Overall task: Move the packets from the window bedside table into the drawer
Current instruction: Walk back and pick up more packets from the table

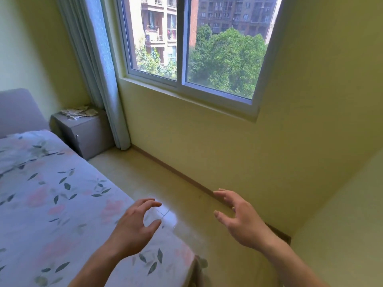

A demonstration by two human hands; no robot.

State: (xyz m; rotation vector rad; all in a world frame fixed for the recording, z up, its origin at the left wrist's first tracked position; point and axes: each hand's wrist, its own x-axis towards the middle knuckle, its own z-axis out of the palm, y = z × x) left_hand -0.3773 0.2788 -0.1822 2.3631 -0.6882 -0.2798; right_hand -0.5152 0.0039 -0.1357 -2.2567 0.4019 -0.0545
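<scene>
you cannot count the packets (79, 113) on the bedside table (87, 132): they are too small and blurred. the bed (51, 193) is cut off by the left and bottom edges.

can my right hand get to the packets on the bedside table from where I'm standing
Probably not yet. The right hand hangs open and empty, far short of the packets on the bedside table. The floor beside the bed looks free to walk closer.
</scene>
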